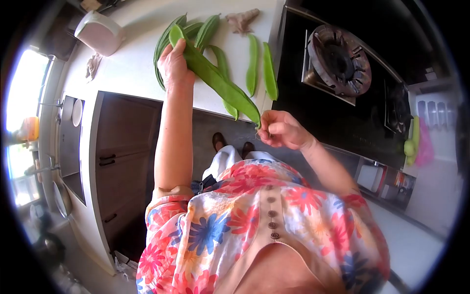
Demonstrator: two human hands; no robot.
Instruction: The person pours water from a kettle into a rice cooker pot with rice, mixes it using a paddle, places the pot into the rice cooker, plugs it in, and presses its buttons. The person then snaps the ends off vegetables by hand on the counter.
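A long, broad green sword bean pod (215, 73) stretches slantwise between my two hands, in front of the counter edge. My left hand (175, 63) is wrapped round its upper part, thumb on top. At the lower tip, the fingers of my right hand (284, 130) pinch the pod's end, where a thin pale strand shows. Behind it, partly covered, lies another green pod (221, 60). Dark green ridged gourds (207, 32) rest beside my left hand. Two more flat pods (252, 66) lie to the right, below a piece of ginger (242, 20).
A gas stove with a round burner (339, 61) is set in the black cooktop on the right. A white container (100, 33) stands at the counter's far left, and a sink (71, 142) is further left. A pink bag (425, 146) lies past the stove.
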